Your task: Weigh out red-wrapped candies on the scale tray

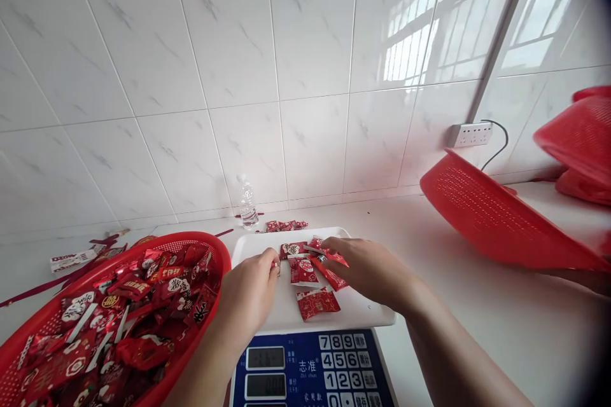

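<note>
Several red wrapped packets (319, 304) lie on the white tray (377, 313) of a blue scale (305, 369). My left hand (254, 286) is over the tray's left side, fingers closed around something small whose edge shows at the fingertips. My right hand (365, 264) reaches over the tray's right side, its fingers on the red packets there; what lies under the fingertips is partly hidden. At the left, a red perforated basket (220, 267) is full of red wrapped packets, close beside my left forearm.
A clear bottle (247, 203) and small red packets (286, 226) stand and lie behind the tray. Red baskets (496, 222) are tilted at the right, near a power strip (471, 135). Red ribbons and a white box (72, 261) lie at the left.
</note>
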The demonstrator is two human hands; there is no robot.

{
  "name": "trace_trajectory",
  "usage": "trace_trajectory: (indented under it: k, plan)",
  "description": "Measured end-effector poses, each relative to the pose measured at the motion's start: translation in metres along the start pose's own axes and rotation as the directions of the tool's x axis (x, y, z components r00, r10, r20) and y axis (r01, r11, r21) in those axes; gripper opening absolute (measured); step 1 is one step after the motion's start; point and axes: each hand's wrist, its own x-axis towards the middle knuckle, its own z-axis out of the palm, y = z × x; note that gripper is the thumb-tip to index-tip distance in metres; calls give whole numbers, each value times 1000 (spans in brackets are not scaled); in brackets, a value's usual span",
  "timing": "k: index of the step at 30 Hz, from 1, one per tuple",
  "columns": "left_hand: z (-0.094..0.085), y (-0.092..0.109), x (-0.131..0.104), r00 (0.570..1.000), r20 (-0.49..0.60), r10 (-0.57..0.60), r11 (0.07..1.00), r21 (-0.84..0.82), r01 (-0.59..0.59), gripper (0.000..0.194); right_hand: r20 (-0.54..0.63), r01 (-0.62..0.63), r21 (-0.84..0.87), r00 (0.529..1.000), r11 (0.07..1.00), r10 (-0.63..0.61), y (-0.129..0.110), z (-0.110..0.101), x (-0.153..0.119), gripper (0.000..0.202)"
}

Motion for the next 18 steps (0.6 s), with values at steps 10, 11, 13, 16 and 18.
trace_trajectory:
  k: [10,11,13,16,18]
  plan:
    - [-33,-7,-9,706,-456,-542,109,-871,-478,10,-27,29,39,999,999,-28,3,1,0,27]
    - [-37,-9,-9,681,-421,-599,22,-859,-511,9,-34,29,35,999,999,-28,4,1,1,26]
    - [-41,-12,-8,651,-352,-672,-77,-842,-534,13,-45,37,29,998,999,-36,4,3,1,26]
    - [-40,-15,-7,662,-295,-689,-153,-833,-531,19,-41,48,28,998,998,-47,4,4,1,28]
    - [-38,-16,-7,671,-295,-680,-163,-832,-530,20,-31,44,32,999,999,-43,4,3,1,29]
